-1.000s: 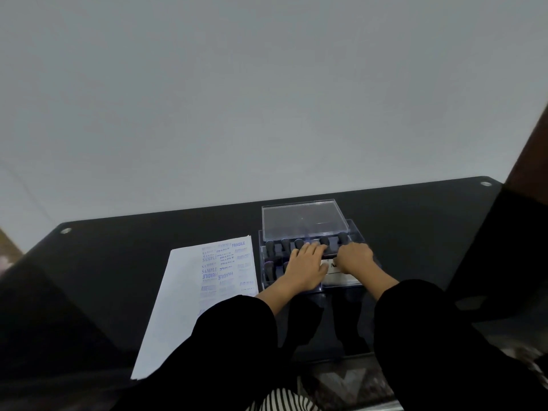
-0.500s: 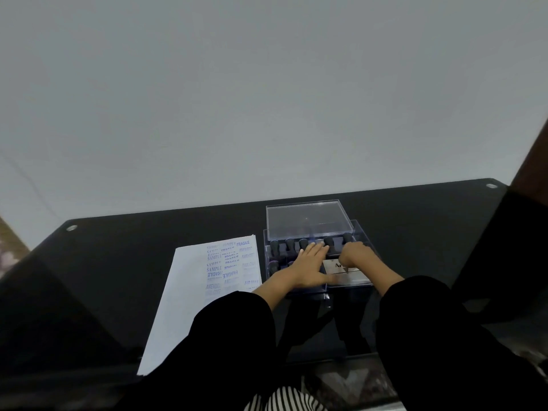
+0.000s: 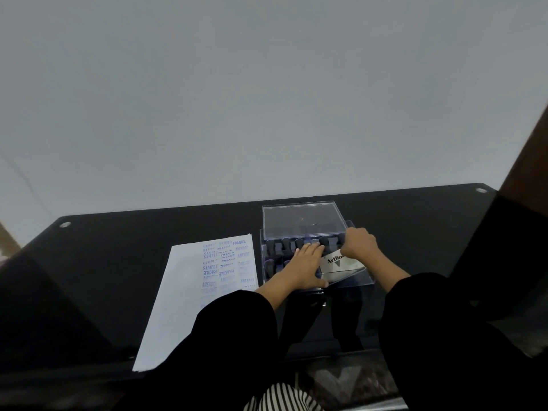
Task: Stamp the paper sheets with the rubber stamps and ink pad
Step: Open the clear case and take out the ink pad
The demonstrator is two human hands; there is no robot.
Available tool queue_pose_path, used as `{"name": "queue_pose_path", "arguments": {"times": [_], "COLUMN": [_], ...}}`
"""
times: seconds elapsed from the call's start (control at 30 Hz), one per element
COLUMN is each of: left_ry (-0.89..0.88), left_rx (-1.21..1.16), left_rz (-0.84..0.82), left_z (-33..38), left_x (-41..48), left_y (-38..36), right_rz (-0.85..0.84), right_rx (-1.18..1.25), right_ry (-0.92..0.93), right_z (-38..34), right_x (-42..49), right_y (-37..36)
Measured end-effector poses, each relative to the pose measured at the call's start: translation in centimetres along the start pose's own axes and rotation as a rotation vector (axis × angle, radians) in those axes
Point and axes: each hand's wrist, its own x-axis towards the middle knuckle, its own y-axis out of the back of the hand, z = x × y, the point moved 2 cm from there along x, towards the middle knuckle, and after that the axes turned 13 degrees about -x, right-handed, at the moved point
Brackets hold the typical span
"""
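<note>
Pressing left hand (image 3: 302,266) flat on case (image 3: 360,282); right hand (image 3: 358,246) grips ink pad (image 3: 341,264).

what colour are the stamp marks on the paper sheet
Blue to purple; the head view shows the stamp marks on the white paper sheet.

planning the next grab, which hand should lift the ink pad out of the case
Right. The right hand curls over the far edge of the ink pad, which sits tilted in the clear case. The left hand lies flat over the stamps, likely steadying the case.
</note>
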Motion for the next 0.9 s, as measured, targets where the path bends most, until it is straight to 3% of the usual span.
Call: {"name": "queue_pose_path", "arguments": {"times": [0.3,0.67,0.9], "left_ry": [0.014,0.004,-0.046], "left_rx": [-0.084,-0.123,-0.101], "left_rz": [0.020,0.079,0.121], "left_z": [0.7,2.5,4.1], "left_x": [-0.4,-3.2,-6.1], "left_y": [1.3,4.6,5.5], "right_rz": [-0.032,0.195,0.071], "right_rx": [0.599,0.737,1.025], "right_ry": [-0.150,-0.150,-0.156], "right_z": [1.8,1.6,2.0], "right_x": [-1.0,-4.1,-7.2], "right_y": [0.1,4.3,5.1]}}
